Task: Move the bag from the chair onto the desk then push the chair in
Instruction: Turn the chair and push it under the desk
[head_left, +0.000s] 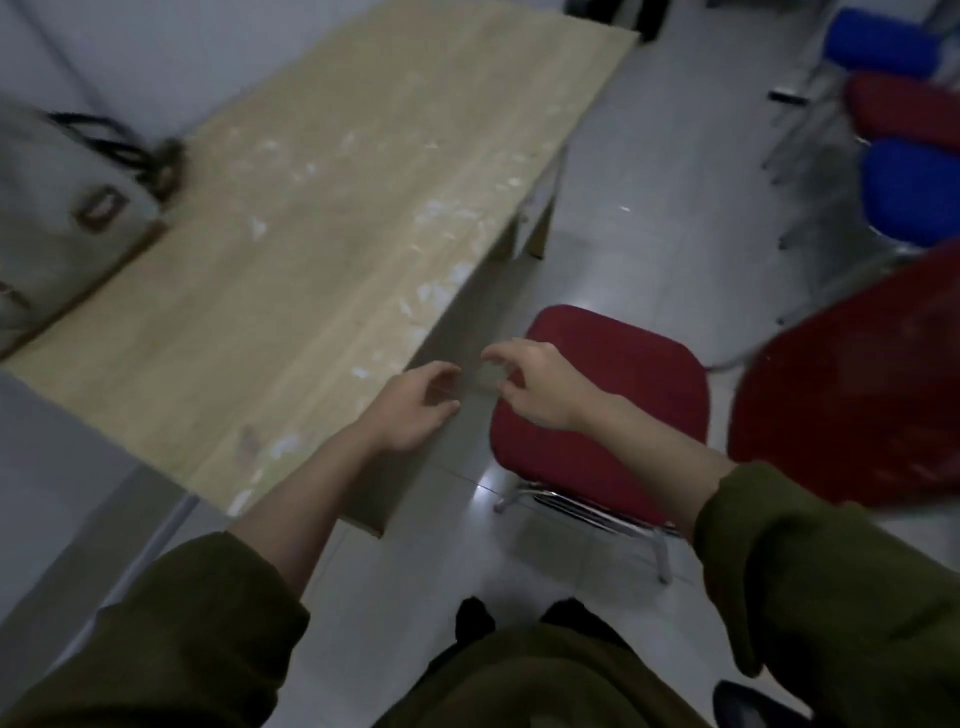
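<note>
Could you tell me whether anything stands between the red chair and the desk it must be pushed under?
Nothing visible does: only bare floor tiles lie between the red chair and the desk.

Grey bag (47, 218), red chair (613, 395) (desk (291, 291) pale wood).

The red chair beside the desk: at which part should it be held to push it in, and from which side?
Probably the red chair is best held by its backrest, the tall padded panel on the side away from the desk. Come from behind it and push towards the desk. The seat lies flat and low, with no edge to hook. Both the left hand and right hand are empty, and the bag already rests on the desk.
</note>
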